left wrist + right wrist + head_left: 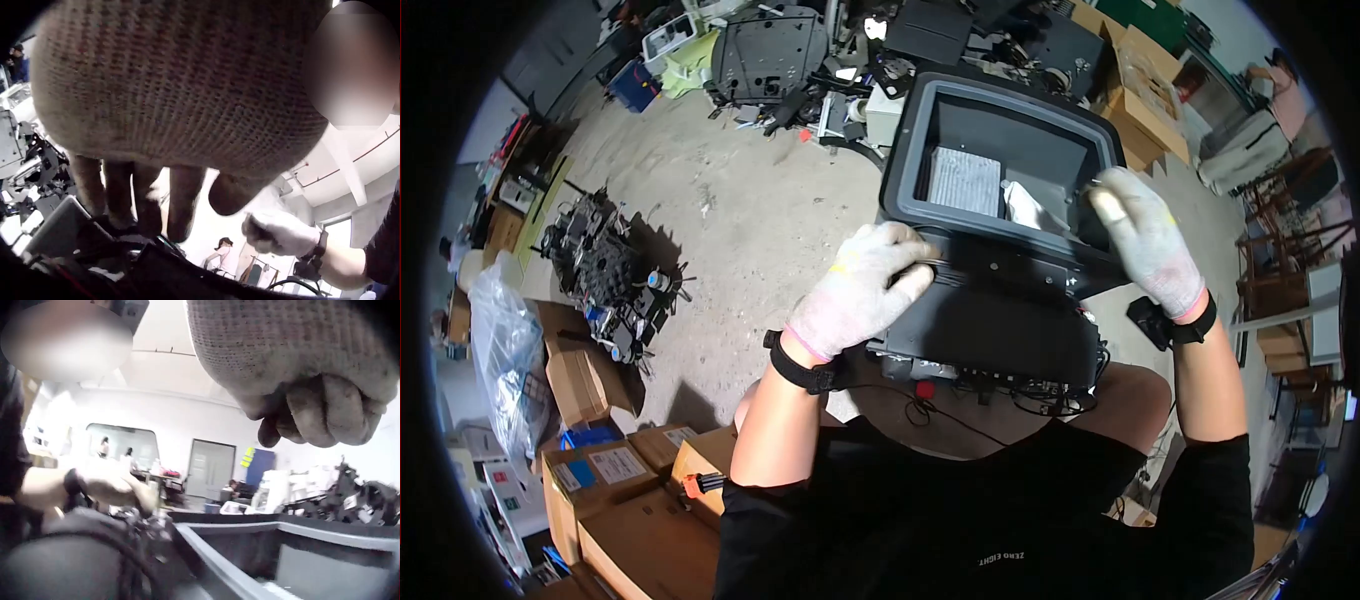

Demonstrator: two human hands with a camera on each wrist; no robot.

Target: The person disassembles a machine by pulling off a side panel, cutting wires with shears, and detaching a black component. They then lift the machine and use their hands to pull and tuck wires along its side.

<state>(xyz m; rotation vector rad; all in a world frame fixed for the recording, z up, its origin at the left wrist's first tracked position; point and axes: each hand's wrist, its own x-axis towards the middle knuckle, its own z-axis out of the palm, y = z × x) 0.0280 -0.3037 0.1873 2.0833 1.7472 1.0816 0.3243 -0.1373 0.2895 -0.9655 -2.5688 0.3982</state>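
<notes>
A black device [1010, 325] lies across the person's lap, with boards and cables along its near edge. The gloved left hand [865, 285] rests at its upper left edge; in the left wrist view the fingers [185, 203] extend downward, loosely spread. Beyond the device stands a dark bin [1000, 222] with a grey rim, holding a ribbed metal block [965, 180] and a whitish piece [1022, 205]. Over the bin's right rim the gloved right hand [1145, 240] hovers, fingers [309, 412] curled in the right wrist view; nothing held can be made out.
Electronic scrap [800, 100] covers the floor beyond the bin. A pile of black parts [605, 265] lies at left, and cardboard boxes [630, 530] stand at lower left. An open carton [1145, 110] is right of the bin; another person [1285, 100] is at far right.
</notes>
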